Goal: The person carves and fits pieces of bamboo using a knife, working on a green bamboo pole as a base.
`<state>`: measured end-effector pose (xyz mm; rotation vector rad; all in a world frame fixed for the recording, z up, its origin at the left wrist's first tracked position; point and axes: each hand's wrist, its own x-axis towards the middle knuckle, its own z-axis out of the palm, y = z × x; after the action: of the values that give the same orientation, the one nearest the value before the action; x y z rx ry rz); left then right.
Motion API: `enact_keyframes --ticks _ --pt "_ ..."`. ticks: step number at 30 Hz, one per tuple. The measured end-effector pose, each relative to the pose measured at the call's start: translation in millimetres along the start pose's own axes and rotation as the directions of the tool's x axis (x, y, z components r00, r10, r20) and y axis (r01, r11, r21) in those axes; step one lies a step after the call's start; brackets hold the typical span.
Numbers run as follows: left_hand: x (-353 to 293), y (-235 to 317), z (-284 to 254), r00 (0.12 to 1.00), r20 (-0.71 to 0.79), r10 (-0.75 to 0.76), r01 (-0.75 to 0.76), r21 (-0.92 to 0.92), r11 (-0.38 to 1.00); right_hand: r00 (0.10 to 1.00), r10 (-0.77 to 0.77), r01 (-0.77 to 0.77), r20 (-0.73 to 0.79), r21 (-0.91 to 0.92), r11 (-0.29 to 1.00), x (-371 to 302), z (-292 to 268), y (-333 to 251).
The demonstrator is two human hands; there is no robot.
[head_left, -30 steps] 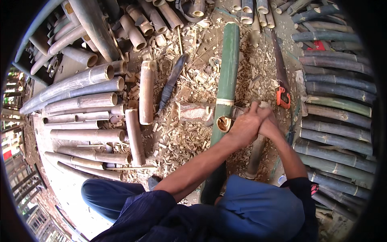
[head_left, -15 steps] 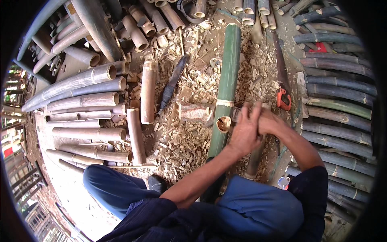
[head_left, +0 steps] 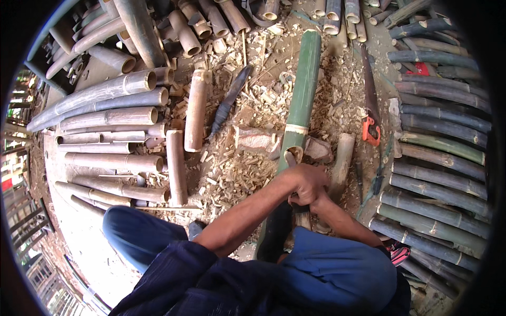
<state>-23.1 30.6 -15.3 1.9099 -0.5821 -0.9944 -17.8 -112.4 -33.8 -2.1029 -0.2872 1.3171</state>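
1. Cut bamboo tubes (head_left: 105, 118) lie stacked at the left, untouched.
2. The green bamboo pole (head_left: 302, 97) lies on the chip-strewn floor (head_left: 237, 174), its cut end at the hands.
3. The left hand (head_left: 304, 181) and right hand (head_left: 312, 199) are clenched together around a tool, seemingly splitting that end; next calls for a steady, centred push.

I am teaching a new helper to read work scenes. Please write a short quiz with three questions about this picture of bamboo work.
1. True or false: both hands are closed around one tool at the cut end of the green bamboo pole.
2. Which thing has an orange handle? A) the hand saw B) the dark machete C) the short pale bamboo piece
3. What covers the ground around the green pole?

Key
1. True: the left hand and the right hand are clasped together there.
2. A
3. Pale bamboo chips and shavings.
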Motion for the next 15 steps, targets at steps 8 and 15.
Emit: enact_keyframes --ticks 8,15 --pt "-7.8 31.2 26.0 0.75 -0.639 -0.171 -0.016 -0.276 0.961 0.989 0.118 -0.104 0.09 -0.146 0.984 -2.6 -57.5 -22.2" --pt "-21.0 -2.3 11.9 0.935 -0.354 0.017 -0.061 -0.112 0.992 0.994 0.107 -0.108 0.022 0.051 0.993 -5.7 -10.4 -13.7"
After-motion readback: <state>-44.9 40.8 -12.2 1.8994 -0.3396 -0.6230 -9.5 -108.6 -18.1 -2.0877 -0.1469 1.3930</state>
